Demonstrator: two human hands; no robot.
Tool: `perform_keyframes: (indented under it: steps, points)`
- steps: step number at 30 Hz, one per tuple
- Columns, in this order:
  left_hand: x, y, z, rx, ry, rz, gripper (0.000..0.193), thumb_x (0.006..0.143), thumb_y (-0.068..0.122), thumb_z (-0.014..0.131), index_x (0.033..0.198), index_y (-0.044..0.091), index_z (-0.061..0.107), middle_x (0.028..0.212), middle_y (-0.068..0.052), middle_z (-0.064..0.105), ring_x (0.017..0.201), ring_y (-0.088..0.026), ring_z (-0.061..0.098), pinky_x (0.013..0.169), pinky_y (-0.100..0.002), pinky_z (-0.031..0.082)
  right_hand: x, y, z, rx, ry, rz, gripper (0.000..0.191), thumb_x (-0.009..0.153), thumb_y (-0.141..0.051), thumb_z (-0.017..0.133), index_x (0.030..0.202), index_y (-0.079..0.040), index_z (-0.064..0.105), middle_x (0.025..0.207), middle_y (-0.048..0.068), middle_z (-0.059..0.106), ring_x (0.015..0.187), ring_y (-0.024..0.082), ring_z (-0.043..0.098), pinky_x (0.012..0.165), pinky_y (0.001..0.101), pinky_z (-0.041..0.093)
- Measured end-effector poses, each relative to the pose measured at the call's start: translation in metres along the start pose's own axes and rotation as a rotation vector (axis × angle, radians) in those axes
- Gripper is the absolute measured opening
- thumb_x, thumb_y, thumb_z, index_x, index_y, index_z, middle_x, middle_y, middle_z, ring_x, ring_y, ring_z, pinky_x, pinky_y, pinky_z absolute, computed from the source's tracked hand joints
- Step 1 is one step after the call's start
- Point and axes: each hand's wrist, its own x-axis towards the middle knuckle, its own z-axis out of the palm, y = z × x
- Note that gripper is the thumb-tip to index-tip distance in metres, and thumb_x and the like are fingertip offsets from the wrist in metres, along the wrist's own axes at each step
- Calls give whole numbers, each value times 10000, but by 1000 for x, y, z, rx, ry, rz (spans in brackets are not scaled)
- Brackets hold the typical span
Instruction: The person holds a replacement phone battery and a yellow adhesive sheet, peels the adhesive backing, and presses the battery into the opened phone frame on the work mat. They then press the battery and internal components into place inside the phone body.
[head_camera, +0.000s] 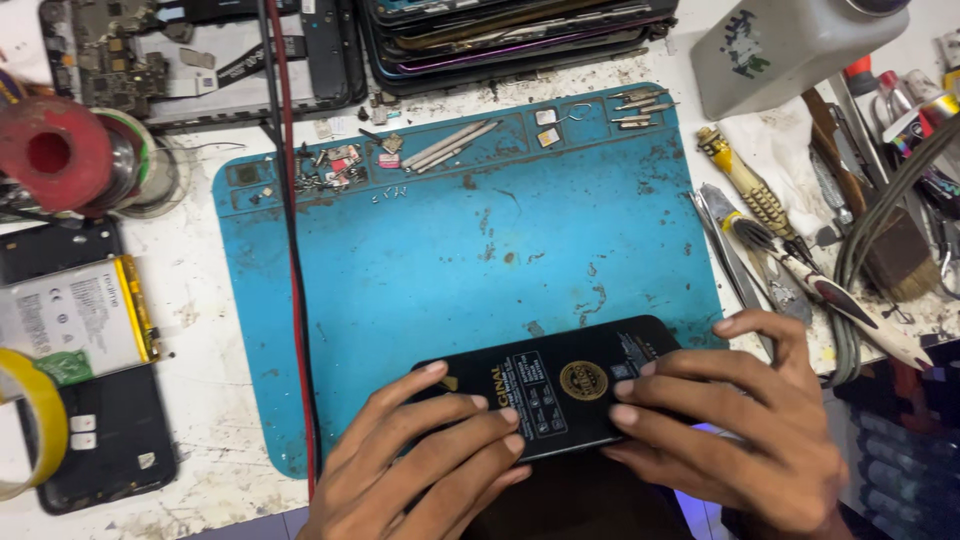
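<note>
Both hands rest on a black phone (560, 385) lying flat at the near edge of the blue mat (470, 250). Phone's back faces up w/ a gold round seal and printed label; it sits tilted, right end farther from the person.

Left hand (420, 465): fingers spread apart, tips pressing flat on the phone's left half, not curled round it. Right hand (745, 420): fingers also apart, laid over the phone's right end, index stretched along the far edge, thumb not visible. Neither hand grips; both just press down.

On the mat's far strip: small screws & bits (330, 170), two metal rods (450, 145), a couple of small cards. A red-and-black cable (290, 250) runs down across the mat's left side to the table edge.

Left of mat: red tape roll (50, 150), a battery (75, 320) w/ yellow edge lying on a black phone shell (100, 440), yellow tape ring (35, 420) at the frame edge. Far side: stack of phone screens (510, 35), an opened phone w/ circuit board (130, 55). Right of mat: tweezers (730, 255), a brush (790, 250), white bottle (790, 45), grey cable bundle (880, 210). Table top is white, scuffed & dirty.
</note>
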Motion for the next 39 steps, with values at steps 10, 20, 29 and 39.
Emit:
perform_keyframes:
  steps: [10, 20, 29, 39]
  points:
    - [12, 0, -15, -79, 160, 117, 419, 797, 306, 916, 1099, 114, 698, 1096, -17, 744, 1070, -194, 719, 1089, -518, 538, 30, -20, 5, -149, -109, -54, 280, 795, -218, 724, 1070, -167, 751, 1111, -36, 728, 1006, 169, 692, 999, 497, 369]
    - [10, 3, -11, -367, 202, 49, 365, 850, 95, 885, 1171, 46, 719, 1163, -105, 762, 1145, -259, 772, 1132, -515, 571, 8, -5, 49, 1119, 276, 224, 218, 976, -246, 758, 989, -61, 642, 936, 124, 748, 930, 278, 752, 1217, 541, 375]
    - [24, 11, -20, -345, 210, 74, 236, 892, 9, 828, 1077, -26, 686, 1027, -144, 758, 984, -265, 797, 849, -354, 663, 3, -1, 55, 1084, 206, 365, 381, 871, 6, 822, 1126, -84, 555, 1001, 143, 740, 1047, 269, 709, 1240, 551, 366]
    - [37, 18, -38, 92, 70, 95, 157, 902, 91, 786, 1010, 2, 716, 997, -102, 772, 979, -247, 785, 830, -373, 640, -6, 29, 5, 992, 58, 391, 639, 759, -64, 887, 1327, 30, 611, 1307, 212, 689, 1303, 330, 643, 1153, 463, 499]
